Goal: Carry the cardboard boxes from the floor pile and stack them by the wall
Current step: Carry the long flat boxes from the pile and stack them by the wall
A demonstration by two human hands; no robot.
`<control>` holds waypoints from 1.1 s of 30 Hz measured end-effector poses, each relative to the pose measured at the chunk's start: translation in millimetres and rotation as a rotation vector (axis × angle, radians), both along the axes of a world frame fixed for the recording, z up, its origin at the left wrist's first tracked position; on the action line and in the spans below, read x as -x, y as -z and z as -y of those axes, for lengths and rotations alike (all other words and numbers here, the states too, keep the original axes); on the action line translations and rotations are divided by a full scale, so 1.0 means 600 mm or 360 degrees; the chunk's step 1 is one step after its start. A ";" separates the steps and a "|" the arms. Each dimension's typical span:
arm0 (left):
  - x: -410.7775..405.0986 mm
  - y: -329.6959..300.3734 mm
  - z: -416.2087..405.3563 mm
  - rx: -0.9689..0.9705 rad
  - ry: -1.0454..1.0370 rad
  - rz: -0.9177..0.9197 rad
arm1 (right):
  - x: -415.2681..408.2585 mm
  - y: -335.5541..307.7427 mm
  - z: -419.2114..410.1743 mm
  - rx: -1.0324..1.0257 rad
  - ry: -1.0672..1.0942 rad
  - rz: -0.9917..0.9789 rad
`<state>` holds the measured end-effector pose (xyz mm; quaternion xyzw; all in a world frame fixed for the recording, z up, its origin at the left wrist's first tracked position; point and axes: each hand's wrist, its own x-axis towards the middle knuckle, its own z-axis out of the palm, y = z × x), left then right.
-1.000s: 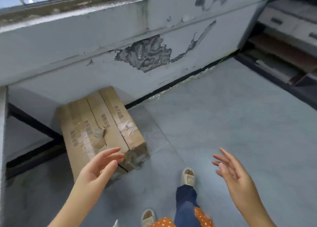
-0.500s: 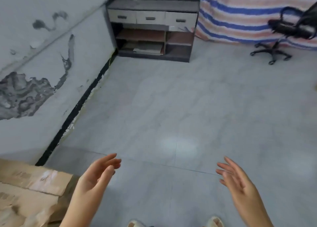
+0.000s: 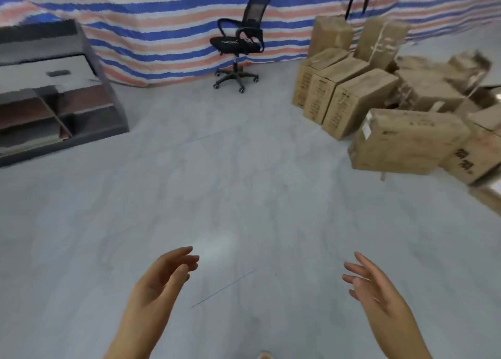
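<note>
A person is looking down across a grey tiled floor. Both hands are hovering low in view, palms facing each other, holding nothing: the left hand has relaxed, lightly bent fingers, and the right hand has fingers spread. The pile of cardboard boxes is sitting far right, well apart from the hands, near a striped tarp and a black office chair. The nearest box is lying tilted. The boxes are probably stiff but dented, possibly heavy; gripping opposite bottom edges looks safest.
</note>
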<state>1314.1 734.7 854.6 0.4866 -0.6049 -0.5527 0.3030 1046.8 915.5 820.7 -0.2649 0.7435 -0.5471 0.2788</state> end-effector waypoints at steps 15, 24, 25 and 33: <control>0.395 0.047 0.217 -0.0069 0.0434 0.0088 | 0.266 0.036 0.092 -0.0101 0.0597 0.0022; 0.709 -0.013 0.440 0.0065 0.0788 0.0073 | 0.487 0.013 0.283 -0.0085 0.0843 0.0012; 0.739 -0.018 0.457 0.0065 0.0817 0.0069 | 0.508 0.013 0.296 -0.0084 0.0869 0.0029; 0.958 0.011 0.555 -0.0006 0.0867 0.0127 | 0.698 0.033 0.369 -0.0146 0.0974 0.0118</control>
